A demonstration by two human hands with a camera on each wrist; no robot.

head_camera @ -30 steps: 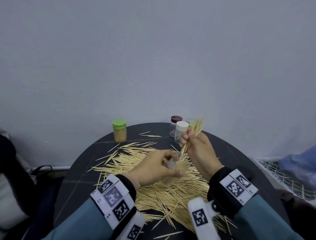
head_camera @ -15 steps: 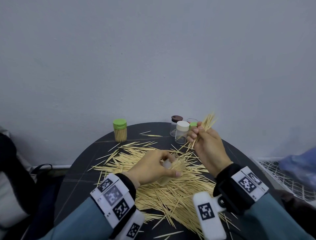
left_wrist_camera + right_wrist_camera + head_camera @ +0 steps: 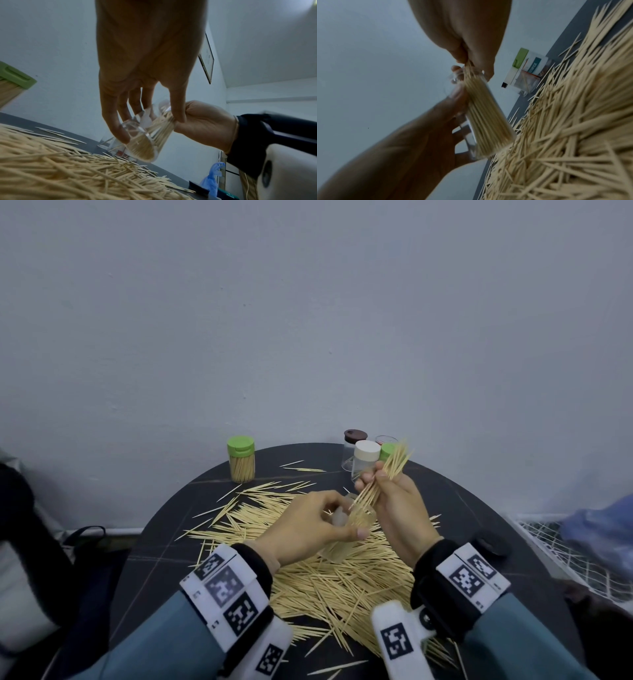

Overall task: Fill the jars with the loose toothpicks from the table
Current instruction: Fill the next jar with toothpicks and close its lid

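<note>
My left hand (image 3: 308,529) grips a clear jar (image 3: 144,142), tilted over the round dark table (image 3: 462,508) and partly filled with toothpicks. My right hand (image 3: 394,498) pinches a bundle of toothpicks (image 3: 383,477) whose lower ends sit in the jar's mouth. In the right wrist view the jar (image 3: 486,119) is packed with upright sticks. A wide heap of loose toothpicks (image 3: 342,570) covers the table under both hands.
A full jar with a green lid (image 3: 241,458) stands at the back left. Behind my right hand stand jars with a brown lid (image 3: 354,440), a white lid (image 3: 366,455) and a green lid (image 3: 387,450). A wire rack (image 3: 565,549) lies off the table's right edge.
My right hand, lifted away with the bundle half a second ago, has come back down left, and the sticks' lower ends now enter the jar. The left hand keeps holding the jar.
</note>
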